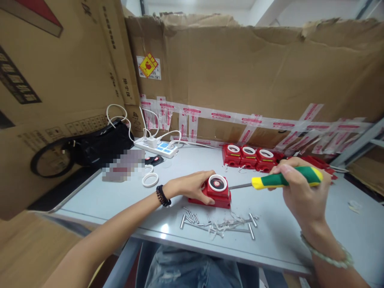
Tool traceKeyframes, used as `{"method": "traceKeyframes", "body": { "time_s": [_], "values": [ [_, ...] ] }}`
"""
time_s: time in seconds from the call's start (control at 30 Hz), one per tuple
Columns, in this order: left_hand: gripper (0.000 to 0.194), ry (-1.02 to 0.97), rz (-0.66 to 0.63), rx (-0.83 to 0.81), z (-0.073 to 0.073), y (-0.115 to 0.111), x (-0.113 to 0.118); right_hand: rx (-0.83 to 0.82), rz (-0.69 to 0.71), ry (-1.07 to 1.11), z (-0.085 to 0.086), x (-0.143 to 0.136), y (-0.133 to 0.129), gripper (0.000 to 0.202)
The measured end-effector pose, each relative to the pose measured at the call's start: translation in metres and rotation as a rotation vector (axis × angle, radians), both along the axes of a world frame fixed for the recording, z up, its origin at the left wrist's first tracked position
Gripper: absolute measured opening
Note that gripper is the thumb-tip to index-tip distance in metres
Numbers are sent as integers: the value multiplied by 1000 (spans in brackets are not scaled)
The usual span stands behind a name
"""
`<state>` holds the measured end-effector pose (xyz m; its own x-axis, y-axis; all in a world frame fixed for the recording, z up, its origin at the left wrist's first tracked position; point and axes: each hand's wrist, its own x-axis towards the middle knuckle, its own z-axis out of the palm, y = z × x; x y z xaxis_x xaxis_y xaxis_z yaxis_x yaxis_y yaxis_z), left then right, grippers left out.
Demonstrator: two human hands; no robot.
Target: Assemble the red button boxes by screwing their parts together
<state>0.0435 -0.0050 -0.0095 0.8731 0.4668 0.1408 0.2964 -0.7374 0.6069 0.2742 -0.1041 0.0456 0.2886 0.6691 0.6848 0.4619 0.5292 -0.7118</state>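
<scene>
A red box-shaped housing (220, 201) with a white ring (218, 183) on top lies on the grey table. My left hand (198, 186) is closed around its left part, thumb along the near side. In my right hand (300, 188) is a screwdriver (270, 181) with a green and yellow handle. Its shaft points left, and the tip meets or nearly meets the housing's right side; exact contact is unclear. In front of the housing lie several screws (192, 217), T-handled metal rods (251, 231) and whitish shreds.
Several similar red housings (249, 158) stand in a row at the back right. Two loose white rings (150, 180) lie left of my left hand. Behind them are a power strip (163, 149) with cables and a black bag (102, 144). Cardboard walls (228, 72) enclose the table's back and left.
</scene>
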Motion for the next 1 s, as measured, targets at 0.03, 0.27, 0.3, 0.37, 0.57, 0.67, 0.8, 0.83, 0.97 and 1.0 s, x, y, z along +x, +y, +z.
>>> {"method": "traceKeyframes", "body": {
  "time_s": [0.03, 0.27, 0.3, 0.37, 0.57, 0.67, 0.8, 0.83, 0.97, 1.0],
  "values": [
    [54, 0, -1, -4, 0, 0, 0, 14, -7, 33, 1, 3, 3, 21],
    [54, 10, 12, -35, 0, 0, 0, 2, -26, 67, -2, 8, 22, 20],
    [54, 14, 15, -36, 0, 0, 1, -2, -27, 72, -3, 8, 24, 20],
    [56, 21, 23, -35, 0, -1, 2, -19, -28, 90, -6, 6, 27, 19],
    [56, 56, 23, -34, 2, -2, 3, -53, -32, 105, -11, -2, 35, 19],
    [55, 64, 26, -32, 2, -2, 3, -36, -36, 111, -15, -2, 38, 19],
    [54, 52, 21, -35, 2, -1, 4, -28, -39, 128, -17, 2, 40, 19],
    [53, 51, 20, -36, 2, -1, 3, -26, -38, 132, -18, 2, 41, 19],
    [55, 48, 23, -30, 0, 0, 2, -23, -29, 137, -19, 2, 43, 20],
    [55, 47, 23, -30, 0, 0, 2, -27, -26, 135, -19, 2, 43, 20]
  ]
}}
